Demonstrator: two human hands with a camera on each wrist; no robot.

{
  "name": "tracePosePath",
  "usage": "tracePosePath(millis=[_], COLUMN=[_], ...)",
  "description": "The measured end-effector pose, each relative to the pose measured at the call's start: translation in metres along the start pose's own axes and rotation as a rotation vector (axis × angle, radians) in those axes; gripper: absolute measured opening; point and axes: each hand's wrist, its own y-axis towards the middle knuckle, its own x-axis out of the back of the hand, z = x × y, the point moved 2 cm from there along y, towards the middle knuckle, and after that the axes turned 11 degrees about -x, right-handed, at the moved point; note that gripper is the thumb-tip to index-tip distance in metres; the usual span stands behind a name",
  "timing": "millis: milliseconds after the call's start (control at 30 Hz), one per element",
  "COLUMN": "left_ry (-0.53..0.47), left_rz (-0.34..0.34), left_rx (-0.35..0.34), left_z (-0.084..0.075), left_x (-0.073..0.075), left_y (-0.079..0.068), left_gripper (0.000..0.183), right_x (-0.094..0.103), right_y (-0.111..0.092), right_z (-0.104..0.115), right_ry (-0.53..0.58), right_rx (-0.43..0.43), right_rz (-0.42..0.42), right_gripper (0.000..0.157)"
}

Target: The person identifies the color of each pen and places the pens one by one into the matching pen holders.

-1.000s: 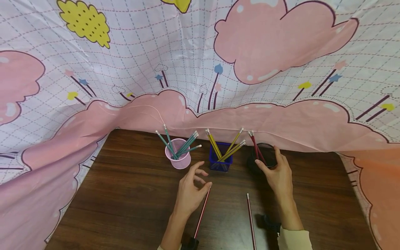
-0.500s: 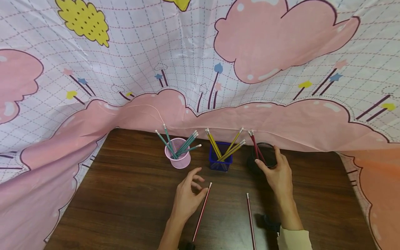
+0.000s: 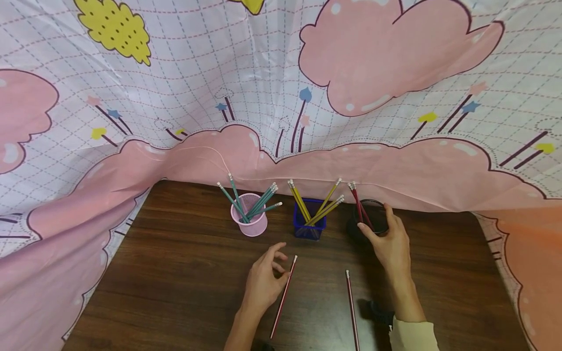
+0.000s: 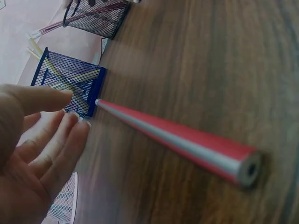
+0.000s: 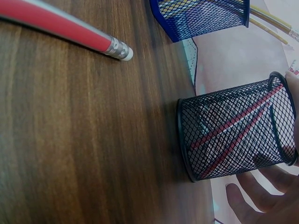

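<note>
My left hand (image 3: 263, 280) hovers beside a loose red pencil (image 3: 283, 300), its fingers loosely bent. In the left wrist view, the striped red pencil (image 4: 177, 137) lies apart from the thumb and fingers of the left hand (image 4: 42, 144), with its flat end toward the camera. On the right, my right hand (image 3: 392, 243) grips the rim of a black mesh pencil cup (image 3: 357, 233), thumb on the near side and fingers behind. A few red pencils (image 3: 357, 201) lean in that cup. A second loose red pencil (image 3: 352, 309) lies nearer me, its eraser pointing away.
A pink mesh cup (image 3: 254, 229) with several green pencils stands at the back left. Between it and the black cup is a blue square mesh cup (image 3: 309, 233) holding several yellow pencils. A patterned cloth (image 3: 210, 165) hangs behind the wooden table (image 3: 175, 263).
My left hand has drawn back from the loose pencil's eraser end toward me, baring that end; the pencil has stayed in place. My right hand keeps its hold on the black cup.
</note>
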Motion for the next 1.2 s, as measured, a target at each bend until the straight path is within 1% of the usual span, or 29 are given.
tracePosePath(millis=[67,167,300,433,600,700,800,1000,1100,1200], left_ry=[0.043,0.1,0.177,0.244,0.297,0.32,0.323,0.252,0.218,0.183], left_rz=[0.022,0.059,0.096,0.112,0.14,0.143,0.134,0.15,0.169,0.18], left_rx=[0.018,0.027,0.01,-0.009,-0.018,-0.023,-0.03,-0.026,-0.009,0.027], left_z=[0.001,0.004,0.006,0.006,0.004,0.003,0.0,-0.006,-0.008,-0.01], left_x=[-0.003,-0.008,-0.012,-0.014,-0.016,-0.017,-0.017,-0.016,-0.015,-0.014], left_y=[-0.001,-0.003,-0.005,-0.007,-0.006,-0.005,-0.003,0.002,0.004,0.005], left_gripper=[0.073,0.072,0.07,0.066,0.065,0.065,0.063,0.058,0.057,0.054], right_x=[0.0,0.0,0.0,0.0,0.0,0.0,-0.001,0.0,0.0,0.0], right_y=[0.0,0.0,0.0,0.0,0.0,0.0,0.0,-0.001,-0.001,-0.001], right_z=[0.0,0.0,0.001,0.002,0.0,0.0,-0.001,0.0,0.0,0.001], right_ry=[0.004,0.008,0.007,0.013,0.009,0.004,0.004,0.004,0.002,0.003], right_rx=[0.001,0.004,0.006,0.0,-0.004,-0.005,-0.004,-0.008,-0.015,-0.026], right_rz=[-0.004,-0.003,0.004,0.002,-0.003,0.001,0.004,0.005,0.009,0.011], right_gripper=[0.081,0.081,0.082,0.081,0.082,0.082,0.082,0.082,0.082,0.083])
